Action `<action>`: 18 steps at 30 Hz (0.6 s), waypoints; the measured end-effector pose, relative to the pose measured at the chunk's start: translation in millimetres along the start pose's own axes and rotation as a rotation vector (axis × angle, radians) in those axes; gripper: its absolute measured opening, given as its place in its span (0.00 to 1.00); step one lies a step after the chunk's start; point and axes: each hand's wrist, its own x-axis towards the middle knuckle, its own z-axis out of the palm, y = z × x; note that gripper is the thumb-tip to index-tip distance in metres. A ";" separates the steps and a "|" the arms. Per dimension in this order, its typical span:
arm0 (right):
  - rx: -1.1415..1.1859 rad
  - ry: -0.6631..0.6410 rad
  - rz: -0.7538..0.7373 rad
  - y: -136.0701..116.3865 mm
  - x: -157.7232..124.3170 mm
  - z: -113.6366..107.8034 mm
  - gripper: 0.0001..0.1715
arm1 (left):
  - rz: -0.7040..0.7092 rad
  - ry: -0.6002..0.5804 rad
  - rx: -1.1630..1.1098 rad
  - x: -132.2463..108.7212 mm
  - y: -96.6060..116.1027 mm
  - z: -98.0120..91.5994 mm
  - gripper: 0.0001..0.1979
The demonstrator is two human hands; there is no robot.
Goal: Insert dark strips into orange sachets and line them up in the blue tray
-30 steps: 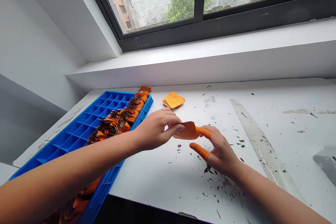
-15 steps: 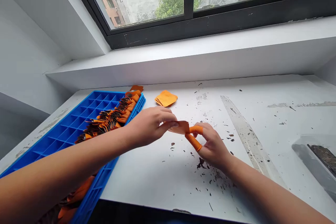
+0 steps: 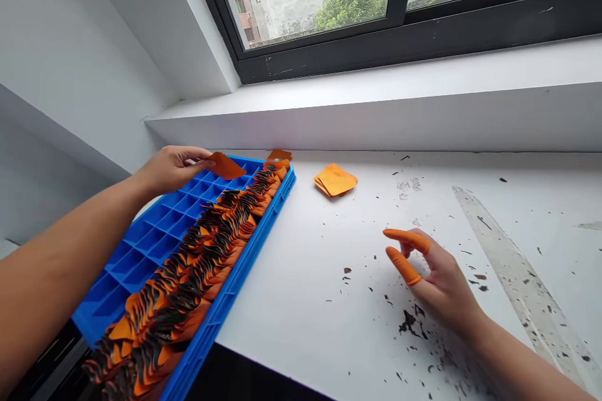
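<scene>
Over the far end of a blue compartment tray (image 3: 155, 229), my left hand (image 3: 176, 169) pinches a flat orange piece (image 3: 227, 166) that looks like paper or cloth. Tightly packed orange and black pieces (image 3: 197, 250) stand on edge in rows along the tray's right side. My right hand (image 3: 435, 276) is above the white table, its thumb and forefinger apart with nothing between them. Orange finger cots (image 3: 408, 239) cover those two fingers. A small stack of orange squares (image 3: 335, 180) lies on the table between the tray and my right hand.
Dark crumbs and flakes (image 3: 409, 322) are scattered over the white table (image 3: 291, 301), mostly below and right of my right hand. A greyish strip (image 3: 508, 263) runs down the table at right. The window ledge (image 3: 376, 116) rises along the back.
My left hand has carried the orange piece away from my right hand, left over the tray. My right hand has let go of it. The view has turned left.
</scene>
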 end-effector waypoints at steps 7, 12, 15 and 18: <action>0.037 0.106 0.274 14.0 2.7 1.6 0.21 | -0.024 -0.205 -0.030 -15.7 -24.1 36.2 0.23; -0.001 0.157 0.465 5.4 4.7 4.7 0.27 | -0.010 -0.394 -0.010 -8.8 -20.3 38.4 0.23; -0.027 0.202 0.559 -5.3 5.9 7.5 0.28 | -0.028 -0.525 0.025 0.4 -13.5 40.2 0.30; -0.041 0.194 0.625 -7.1 7.1 7.2 0.30 | 0.033 -0.590 0.076 6.2 -6.6 45.2 0.30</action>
